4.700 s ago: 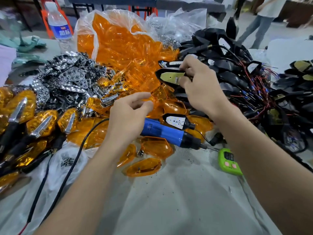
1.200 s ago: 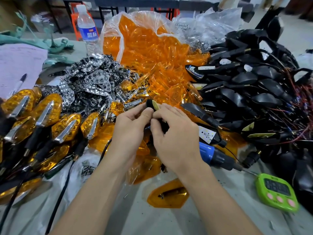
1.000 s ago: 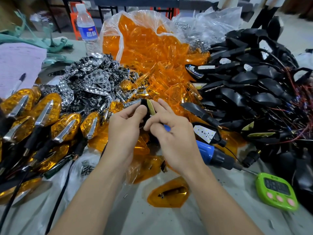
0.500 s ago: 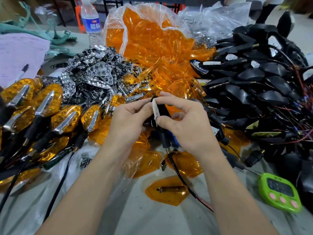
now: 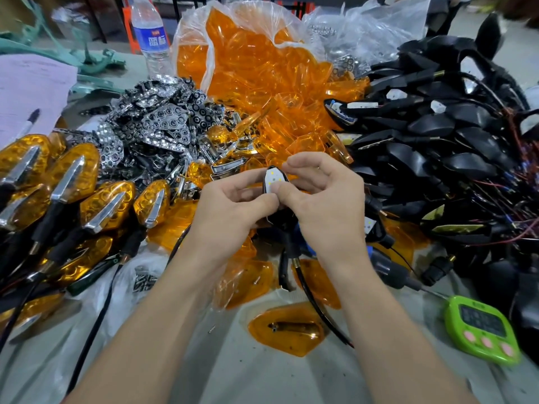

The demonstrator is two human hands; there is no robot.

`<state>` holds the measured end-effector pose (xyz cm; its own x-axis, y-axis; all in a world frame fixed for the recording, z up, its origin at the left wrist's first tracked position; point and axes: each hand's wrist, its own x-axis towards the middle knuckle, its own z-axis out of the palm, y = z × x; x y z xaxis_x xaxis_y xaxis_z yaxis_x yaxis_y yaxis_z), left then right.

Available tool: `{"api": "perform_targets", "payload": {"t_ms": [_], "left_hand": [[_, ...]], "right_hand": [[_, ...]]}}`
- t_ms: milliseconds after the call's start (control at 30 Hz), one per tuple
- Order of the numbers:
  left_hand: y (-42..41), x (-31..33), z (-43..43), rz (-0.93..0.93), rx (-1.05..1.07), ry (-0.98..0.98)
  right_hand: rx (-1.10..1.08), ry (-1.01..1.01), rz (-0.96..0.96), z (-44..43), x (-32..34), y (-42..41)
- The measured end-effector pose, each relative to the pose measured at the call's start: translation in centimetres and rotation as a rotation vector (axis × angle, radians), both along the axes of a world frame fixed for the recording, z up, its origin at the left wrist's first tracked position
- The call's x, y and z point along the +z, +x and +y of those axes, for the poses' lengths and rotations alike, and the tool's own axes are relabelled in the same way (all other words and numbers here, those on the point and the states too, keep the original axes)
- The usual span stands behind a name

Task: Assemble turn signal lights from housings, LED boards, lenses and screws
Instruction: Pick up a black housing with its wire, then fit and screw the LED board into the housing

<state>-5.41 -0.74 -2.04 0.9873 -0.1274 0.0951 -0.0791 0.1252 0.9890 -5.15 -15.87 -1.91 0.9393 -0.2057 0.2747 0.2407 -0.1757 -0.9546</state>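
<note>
Turned since before so its board [image 5: 274,179] faces up, the housing [image 5: 279,220] points away, pinched between left hand [image 5: 230,209] and right hand [image 5: 326,207], loose lens [image 5: 287,332] nearer the right.

Grey-covered table [image 5: 262,380] carries, left to right, finished amber turn signals [image 5: 73,199], a chrome reflectors heap [image 5: 151,126], an open bag of amber lenses [image 5: 256,68] and wired black housings [image 5: 437,135], plus one loose amber lens [image 5: 287,330] in front, a green timer [image 5: 482,330] front right and a water bottle [image 5: 151,39] at the back.
</note>
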Motion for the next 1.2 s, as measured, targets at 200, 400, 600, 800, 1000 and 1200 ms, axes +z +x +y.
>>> {"api": "perform_targets", "payload": {"t_ms": [200,400,600,800,1000,1200], "left_hand": [[-0.1,-0.2,-0.9,-0.123,0.046,-0.019],[-0.7,-0.9,-1.5,-0.222,0.326,0.285],[-0.4,-0.4,-1.5,-0.071,0.170,0.099],[0.2,0.5,-0.7,0.012,0.181,-0.225],[2.3,-0.1,1.6,0.096,0.497,-0.284],[2.8,0.2,3.1,0.203,0.625,-0.388]], "right_hand": [[0.262,0.134,0.241,-0.7,0.5,0.1],[0.245,0.181,0.188,0.0,1.0,-0.6],[0.120,0.414,0.225,2.5,2.6,-0.1],[-0.022,0.039,0.251,4.4,3.6,2.6],[0.091,-0.105,0.209,6.9,5.3,7.0],[0.308,-0.606,0.032,12.6,6.7,14.5]]}}
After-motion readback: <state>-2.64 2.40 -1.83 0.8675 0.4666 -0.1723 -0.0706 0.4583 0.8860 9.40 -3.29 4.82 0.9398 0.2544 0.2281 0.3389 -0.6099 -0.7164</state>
